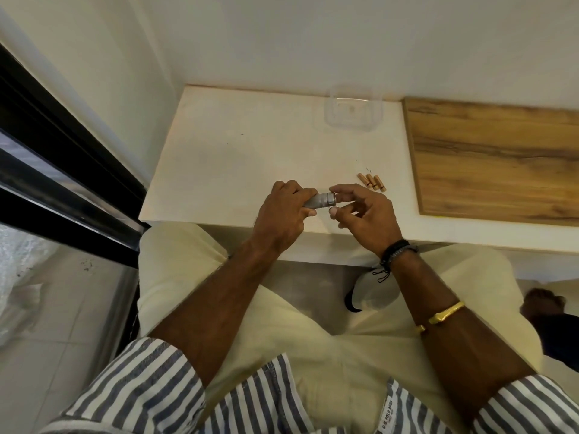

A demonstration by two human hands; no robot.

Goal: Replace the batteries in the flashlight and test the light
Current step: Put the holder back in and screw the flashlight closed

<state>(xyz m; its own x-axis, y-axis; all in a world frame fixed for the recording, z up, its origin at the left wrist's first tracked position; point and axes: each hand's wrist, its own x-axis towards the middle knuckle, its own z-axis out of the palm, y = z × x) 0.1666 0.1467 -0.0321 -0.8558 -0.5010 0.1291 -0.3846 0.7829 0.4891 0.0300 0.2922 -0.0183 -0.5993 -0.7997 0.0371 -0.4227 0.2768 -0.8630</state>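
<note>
Over the near edge of the white table (235, 151), I have the flashlight (319, 201) held level between both hands. My left hand (286, 211) is wrapped around the silver barrel, fingers curled over the top, so only the ringed end pokes out to the right. My right hand (368, 216) meets that end with the forefinger on top and the thumb just beneath, pinching the ring. Its other 3 fingers are loosely curled and hold nothing. Whether that ring is the head or the tail cap I cannot tell from this angle.

3 tan batteries (371, 182) lie side by side on the table just beyond the right hand, not touching it. A clear plastic container (354, 109) sits farther back by the wall, and a wooden board (501, 158) lies to the right.

I judge the step to be turning that end to open or close the barrel. Whether those 3 cells are fresh or spent I cannot say. To do it well, I'd lock the barrel with the left hand and let only the right thumb and forefinger turn it, regripping in short twists. I'd stay over the table so a freed part lands on it rather than off the edge.
</note>
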